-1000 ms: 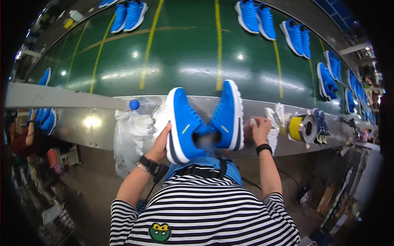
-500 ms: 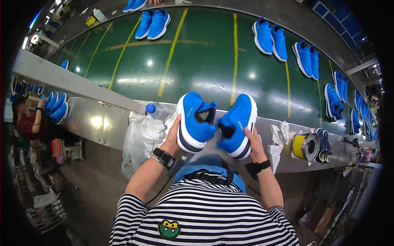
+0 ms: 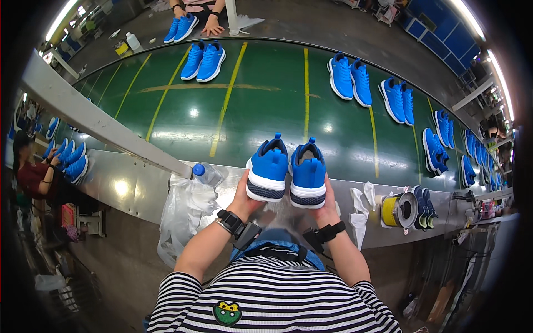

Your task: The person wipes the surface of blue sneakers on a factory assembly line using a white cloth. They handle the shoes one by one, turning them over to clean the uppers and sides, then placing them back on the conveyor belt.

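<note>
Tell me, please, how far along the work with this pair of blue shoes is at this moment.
Done: several blue pairs already lie side by side on the green belt. In hand: the left hand holds one blue shoe, the right hand the other shoe, heels toward the person, above the belt's near edge. Left: this pair is not yet set down on the belt.

You stand in a shoe factory, at an assembly line. A long green conveyor belt (image 3: pixel 266 105) with yellow lines carries many pairs of the same blue sneakers (image 3: pixel 350 77). A metal workbench edge (image 3: pixel 122 186) runs along it, with a roll of yellow tape (image 3: pixel 397 210) on it. Other workers (image 3: pixel 36 175) sit near the belt with the same shoes.
</note>
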{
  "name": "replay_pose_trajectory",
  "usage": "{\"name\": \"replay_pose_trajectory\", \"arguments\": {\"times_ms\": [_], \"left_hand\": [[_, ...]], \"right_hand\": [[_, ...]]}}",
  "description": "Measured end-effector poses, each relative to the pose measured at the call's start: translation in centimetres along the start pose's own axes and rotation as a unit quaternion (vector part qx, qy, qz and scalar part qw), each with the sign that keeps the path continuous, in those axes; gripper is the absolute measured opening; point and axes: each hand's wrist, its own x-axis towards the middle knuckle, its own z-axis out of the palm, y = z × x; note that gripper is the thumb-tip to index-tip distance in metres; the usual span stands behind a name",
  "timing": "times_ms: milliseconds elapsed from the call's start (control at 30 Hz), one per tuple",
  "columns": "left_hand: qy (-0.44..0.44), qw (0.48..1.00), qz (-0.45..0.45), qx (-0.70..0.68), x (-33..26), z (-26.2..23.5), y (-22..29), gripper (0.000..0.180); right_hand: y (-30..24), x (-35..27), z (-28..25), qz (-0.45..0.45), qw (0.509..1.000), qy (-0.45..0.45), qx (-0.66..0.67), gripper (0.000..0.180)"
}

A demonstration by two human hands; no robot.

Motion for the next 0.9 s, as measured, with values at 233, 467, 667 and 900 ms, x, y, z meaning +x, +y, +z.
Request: {"name": "replay_pose_trajectory", "arguments": {"times_ms": [233,467,667,900], "left_hand": [[0.088,0.996,0.023,0.020,-0.6,1.2,-0.3,0.058],[0.085,0.994,0.036,0.051,-0.4,0.3,-0.2,0.060],[0.083,0.994,0.036,0.059,0.0,-0.4,0.0,0.059],[0.098,0.993,0.030,0.054,0.0,-0.9,0.2,0.056]], "right_hand": [[0.4,0.4,-0.9,-0.002,1.000,0.007,-0.006,0.043],[0.8,0.8,-1.6,0.007,1.000,0.013,-0.001,0.042],[1.1,0.9,-3.1,0.026,0.999,0.024,0.037,0.042],[1.6,0.1,-4.9,0.014,0.988,0.018,0.152,0.054]]}}
